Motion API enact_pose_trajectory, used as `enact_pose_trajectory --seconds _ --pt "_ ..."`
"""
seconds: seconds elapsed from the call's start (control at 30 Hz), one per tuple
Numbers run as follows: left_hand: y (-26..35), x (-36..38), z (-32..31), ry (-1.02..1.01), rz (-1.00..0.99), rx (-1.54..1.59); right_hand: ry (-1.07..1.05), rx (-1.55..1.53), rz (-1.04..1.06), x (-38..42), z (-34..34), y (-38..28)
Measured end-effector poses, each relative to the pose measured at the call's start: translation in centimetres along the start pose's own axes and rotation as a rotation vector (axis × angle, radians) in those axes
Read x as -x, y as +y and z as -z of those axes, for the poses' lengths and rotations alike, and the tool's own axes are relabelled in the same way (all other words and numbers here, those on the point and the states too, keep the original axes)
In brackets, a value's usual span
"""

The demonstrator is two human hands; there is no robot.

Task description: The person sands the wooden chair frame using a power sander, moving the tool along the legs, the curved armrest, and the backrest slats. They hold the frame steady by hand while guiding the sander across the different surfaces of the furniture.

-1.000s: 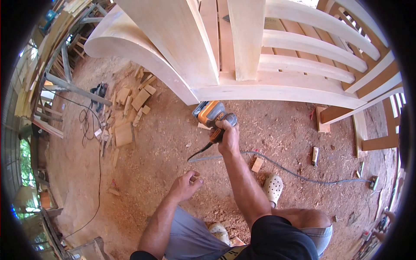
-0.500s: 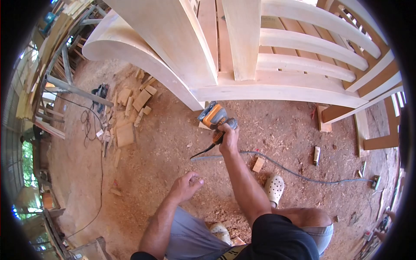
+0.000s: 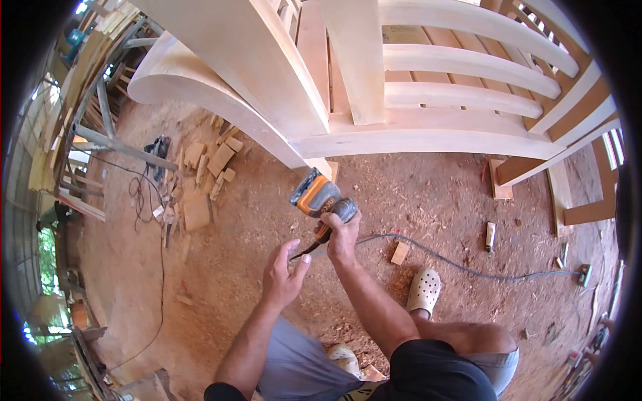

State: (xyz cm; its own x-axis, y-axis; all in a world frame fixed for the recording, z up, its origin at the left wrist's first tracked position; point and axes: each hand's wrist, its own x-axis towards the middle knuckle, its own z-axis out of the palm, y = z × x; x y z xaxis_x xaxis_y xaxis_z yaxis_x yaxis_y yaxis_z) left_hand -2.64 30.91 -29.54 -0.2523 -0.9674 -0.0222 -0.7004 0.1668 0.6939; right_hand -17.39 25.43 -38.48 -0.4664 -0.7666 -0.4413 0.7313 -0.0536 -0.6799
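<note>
Where scraps (image 3: pixel 200 180) lie: cable (image 3: pixel 468 267), bench (image 3: pixel 414 134).

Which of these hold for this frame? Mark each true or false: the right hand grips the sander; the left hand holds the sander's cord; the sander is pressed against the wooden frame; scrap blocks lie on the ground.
1. The right hand grips the orange sander. True.
2. The left hand holds the cord. False: it is open and holds nothing.
3. The sander is pressed against the wooden frame. False: it is held clear below it.
4. Scrap wood blocks lie on the sawdust-covered ground. True.
</note>
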Motion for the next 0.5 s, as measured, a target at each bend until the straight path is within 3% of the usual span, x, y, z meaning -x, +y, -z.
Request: enact_pose_trajectory --seconds 0.23,0.5 --pt "1.5 -1.6 -0.3 0.030 -0.062 -0.027 -0.056 -0.009 -0.057 1.7 -2.4 -4.3" --pt "2.1 -2.1 -1.1 0.008 -0.061 0.057 -0.031 0.066 0.020 1.8 -2.5 -2.7"
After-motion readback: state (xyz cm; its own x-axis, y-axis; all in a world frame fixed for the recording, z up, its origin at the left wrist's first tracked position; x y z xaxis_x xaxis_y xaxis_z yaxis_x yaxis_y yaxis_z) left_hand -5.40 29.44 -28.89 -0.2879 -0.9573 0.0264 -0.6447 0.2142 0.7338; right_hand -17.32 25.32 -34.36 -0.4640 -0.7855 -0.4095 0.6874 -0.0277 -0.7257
